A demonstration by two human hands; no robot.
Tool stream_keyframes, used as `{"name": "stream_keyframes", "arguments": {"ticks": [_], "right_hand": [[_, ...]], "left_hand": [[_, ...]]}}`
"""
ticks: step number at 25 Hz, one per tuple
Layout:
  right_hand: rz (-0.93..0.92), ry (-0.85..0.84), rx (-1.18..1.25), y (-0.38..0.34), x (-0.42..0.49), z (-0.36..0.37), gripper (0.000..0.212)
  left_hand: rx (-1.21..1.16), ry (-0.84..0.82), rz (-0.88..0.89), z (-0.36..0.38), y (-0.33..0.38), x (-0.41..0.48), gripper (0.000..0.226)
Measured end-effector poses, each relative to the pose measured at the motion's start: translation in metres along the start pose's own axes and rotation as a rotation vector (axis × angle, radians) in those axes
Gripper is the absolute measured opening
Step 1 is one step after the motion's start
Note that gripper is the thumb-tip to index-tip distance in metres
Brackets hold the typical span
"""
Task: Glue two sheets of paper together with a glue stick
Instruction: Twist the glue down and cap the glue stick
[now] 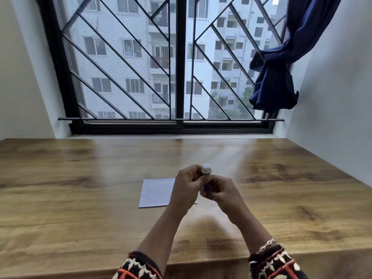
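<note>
Wooden table (pixel 80 198) with paper (pixel 156 193) on it, and a glue stick (pixel 206 170) held above.
The pale paper lies flat at mid-table, its right part hidden behind the left hand (pixel 187 186); one sheet or two, I cannot tell. The left hand and right hand (pixel 220 191) both curl their fingers round the upright glue stick, white end showing, dark body mostly covered.

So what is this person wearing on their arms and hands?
Dark knitted sleeves with cream zigzags and red-orange lines, the left sleeve and right sleeve both ending short of the wrists. A thin pale chain bracelet sits on the right arm by the cuff. The left hand and right hand wear no gloves.
</note>
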State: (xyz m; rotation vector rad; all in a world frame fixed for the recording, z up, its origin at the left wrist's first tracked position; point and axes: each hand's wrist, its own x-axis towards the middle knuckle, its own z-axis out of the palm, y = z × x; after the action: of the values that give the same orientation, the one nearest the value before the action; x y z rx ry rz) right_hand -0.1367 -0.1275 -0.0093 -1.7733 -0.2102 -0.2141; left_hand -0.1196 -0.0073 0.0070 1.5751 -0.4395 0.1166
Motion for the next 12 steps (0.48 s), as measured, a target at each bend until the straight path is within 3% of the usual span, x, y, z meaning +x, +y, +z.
{"name": "stream_keyframes", "arguments": {"ticks": [2,7,12], "right_hand": [[-0.006,-0.016,0.006,0.004,0.002,0.001,0.013],[-0.008,0.058,-0.078,0.007,0.002,0.011,0.031],[-0.028,-0.028,-0.119,0.008,0.001,0.010,0.005]], "left_hand": [[0.003,0.029,-0.006,0.000,-0.003,-0.002,0.010],[-0.029,0.062,0.007,0.001,-0.006,-0.006,0.008],[0.005,-0.033,0.018,-0.009,-0.003,-0.004,0.012]]}}
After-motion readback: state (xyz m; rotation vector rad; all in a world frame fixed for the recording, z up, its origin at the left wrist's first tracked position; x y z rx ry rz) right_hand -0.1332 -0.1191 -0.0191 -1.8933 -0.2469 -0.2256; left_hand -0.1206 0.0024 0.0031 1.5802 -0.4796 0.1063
